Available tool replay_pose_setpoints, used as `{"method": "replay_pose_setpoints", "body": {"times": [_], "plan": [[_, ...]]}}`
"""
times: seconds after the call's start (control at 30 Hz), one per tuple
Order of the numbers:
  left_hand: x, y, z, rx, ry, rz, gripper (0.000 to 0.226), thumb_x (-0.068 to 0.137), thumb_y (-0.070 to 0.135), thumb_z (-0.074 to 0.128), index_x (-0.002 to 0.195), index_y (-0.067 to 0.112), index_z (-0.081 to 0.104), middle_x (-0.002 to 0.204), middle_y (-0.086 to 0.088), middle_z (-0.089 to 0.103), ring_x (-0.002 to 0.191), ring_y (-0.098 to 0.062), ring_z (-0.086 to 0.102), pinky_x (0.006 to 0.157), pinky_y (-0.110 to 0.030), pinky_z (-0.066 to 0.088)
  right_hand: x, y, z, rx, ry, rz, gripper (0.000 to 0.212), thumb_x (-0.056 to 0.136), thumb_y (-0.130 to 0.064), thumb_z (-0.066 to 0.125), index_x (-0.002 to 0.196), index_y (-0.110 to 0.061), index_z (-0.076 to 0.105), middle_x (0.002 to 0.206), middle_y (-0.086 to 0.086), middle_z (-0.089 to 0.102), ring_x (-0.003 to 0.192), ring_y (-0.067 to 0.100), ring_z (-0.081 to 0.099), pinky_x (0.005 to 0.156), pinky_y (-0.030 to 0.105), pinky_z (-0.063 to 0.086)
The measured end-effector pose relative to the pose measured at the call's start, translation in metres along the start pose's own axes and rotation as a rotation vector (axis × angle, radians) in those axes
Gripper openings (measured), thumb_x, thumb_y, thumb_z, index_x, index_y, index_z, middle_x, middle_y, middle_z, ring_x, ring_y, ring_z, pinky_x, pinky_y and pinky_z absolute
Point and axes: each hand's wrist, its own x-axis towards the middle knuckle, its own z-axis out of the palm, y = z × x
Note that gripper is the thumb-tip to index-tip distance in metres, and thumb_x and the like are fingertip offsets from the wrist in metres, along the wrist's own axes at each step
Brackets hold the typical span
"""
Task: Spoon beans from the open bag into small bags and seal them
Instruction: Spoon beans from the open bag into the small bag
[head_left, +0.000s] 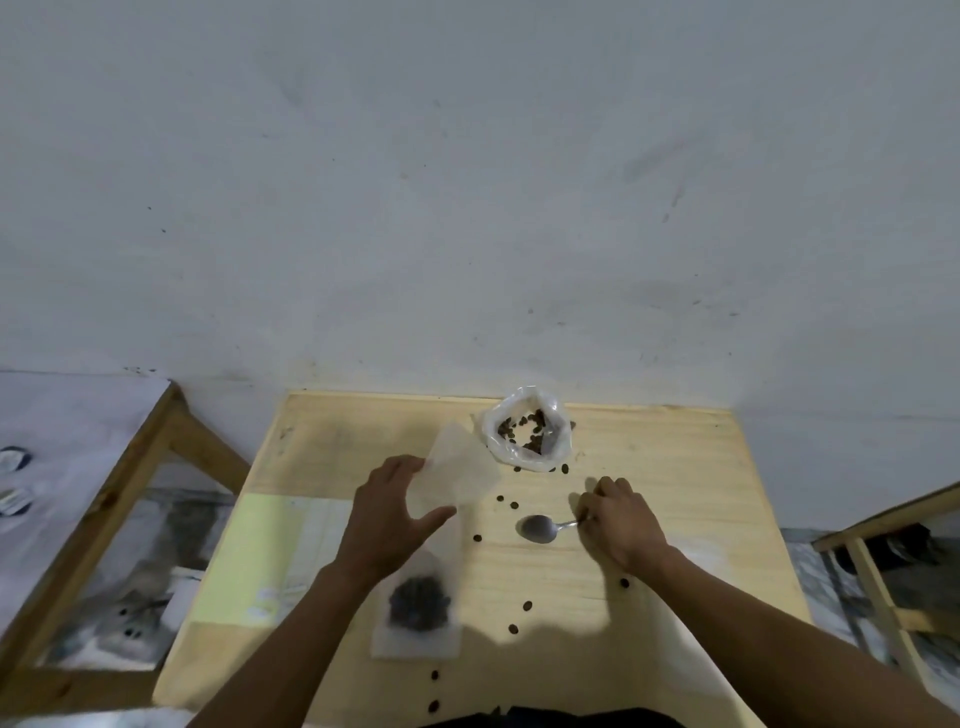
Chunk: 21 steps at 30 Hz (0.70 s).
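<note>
The open bag (525, 430) stands at the far edge of the counter (649, 467), close to the wall (467, 182). Its mouth is spread wide and dark beans (524, 431) lie inside. An empty small bag (460, 470) is held just left of the open bag, raised above the counter; the left hand (387, 512) pinches its near left corner between thumb and fingers. The right hand (621, 519) has its fingers curled round the handle of a metal spoon (540, 528). The spoon bowl points left, rests on or just above the counter and is empty. A filled small bag (418, 608) lies flat on the counter, nearer the person, partly under the left forearm. Loose beans (527, 605) are scattered across the counter between the open bag and the near edge. A pale yellow sheet (249, 551) covers the left part of the counter. Wooden frames stand on either side.
</note>
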Motion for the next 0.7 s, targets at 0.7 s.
{"method": "replay_pose_setpoints", "body": {"times": [0.7], "plan": [[0.088,0.027,0.032,0.079,-0.371,0.359,0.077,0.069,0.063,0.069,0.134,0.027,0.052,0.151,0.021,0.037,0.134,-0.005,0.042,0.109,-0.035,0.038,0.073,0.005,-0.07,0.375,0.187,0.123,0.021,0.086,-0.005,0.047,0.095,-0.018,0.062,0.092,-0.002,0.066,0.081,0.025,0.058,0.07,0.036,0.05]]}}
